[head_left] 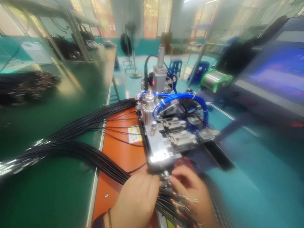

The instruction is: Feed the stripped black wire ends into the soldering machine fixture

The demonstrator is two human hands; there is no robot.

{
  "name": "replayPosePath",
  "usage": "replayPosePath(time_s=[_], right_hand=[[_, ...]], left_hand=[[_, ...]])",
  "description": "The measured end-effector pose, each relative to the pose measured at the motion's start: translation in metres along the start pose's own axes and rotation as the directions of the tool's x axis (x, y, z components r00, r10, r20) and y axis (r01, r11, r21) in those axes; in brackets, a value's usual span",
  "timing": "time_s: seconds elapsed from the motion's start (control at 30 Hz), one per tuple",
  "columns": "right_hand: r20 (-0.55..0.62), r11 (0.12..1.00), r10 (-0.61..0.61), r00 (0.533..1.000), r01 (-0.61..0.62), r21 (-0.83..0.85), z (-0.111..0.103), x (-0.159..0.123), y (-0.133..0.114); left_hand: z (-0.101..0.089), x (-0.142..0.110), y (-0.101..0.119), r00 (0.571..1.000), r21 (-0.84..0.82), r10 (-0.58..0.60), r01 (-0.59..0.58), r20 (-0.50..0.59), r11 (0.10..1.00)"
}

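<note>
My left hand [135, 203] wraps around a thick bundle of black wires [75, 147], which runs from the lower left toward the hand. My right hand [192, 191] sits just to its right, fingers reaching toward a small metal part [165, 175] at the front edge of a pneumatic wire-processing machine [167, 126]. Under my right hand, fanned black wires [175, 207] end in bare copper strands. Blue air hoses [179, 101] loop over the machine. Whether my right fingers grip a wire is hidden.
The machine stands on an orange mat [123, 155] at the edge of a green workbench [44, 196]. Another black wire bundle [19, 86] lies farther along the bench. A green-flanged silver wire spool [216, 81] and a monitor [281, 71] stand to the right. Blue stools [176, 66] stand beyond.
</note>
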State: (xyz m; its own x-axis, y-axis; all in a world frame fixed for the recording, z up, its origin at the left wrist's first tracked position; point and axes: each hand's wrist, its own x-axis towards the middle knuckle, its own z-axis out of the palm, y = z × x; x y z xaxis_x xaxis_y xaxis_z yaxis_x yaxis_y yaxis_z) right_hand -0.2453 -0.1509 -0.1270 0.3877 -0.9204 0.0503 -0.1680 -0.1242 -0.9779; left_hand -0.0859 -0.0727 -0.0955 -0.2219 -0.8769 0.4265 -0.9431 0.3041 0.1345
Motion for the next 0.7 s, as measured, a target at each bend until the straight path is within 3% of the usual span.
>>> replayPosePath(time_s=[0.13,0.3,0.4,0.5,0.7], right_hand=[[0.014,0.978,-0.176,0.984,0.177,-0.107,-0.005,-0.002,-0.002],[0.096,0.952,-0.218,0.971,0.233,-0.196,-0.015,0.003,-0.007],[0.092,0.940,-0.211,0.973,0.228,-0.253,-0.018,0.009,-0.008],[0.188,0.941,-0.177,0.966,0.222,-0.255,-0.016,0.012,-0.011],[0.261,0.992,-0.045,0.964,0.075,-0.106,-0.012,0.014,-0.019]], left_hand=[[0.000,-0.001,0.000,1.000,-0.029,0.001,-0.001,-0.009,1.000],[0.004,-0.001,-0.002,1.000,-0.031,-0.003,0.004,0.009,1.000],[0.005,-0.002,-0.003,0.999,-0.029,0.001,0.000,0.037,1.000],[0.004,-0.003,-0.003,0.999,-0.039,0.021,-0.020,0.034,0.999],[0.000,-0.003,-0.003,0.998,-0.055,0.045,-0.043,0.038,0.998]])
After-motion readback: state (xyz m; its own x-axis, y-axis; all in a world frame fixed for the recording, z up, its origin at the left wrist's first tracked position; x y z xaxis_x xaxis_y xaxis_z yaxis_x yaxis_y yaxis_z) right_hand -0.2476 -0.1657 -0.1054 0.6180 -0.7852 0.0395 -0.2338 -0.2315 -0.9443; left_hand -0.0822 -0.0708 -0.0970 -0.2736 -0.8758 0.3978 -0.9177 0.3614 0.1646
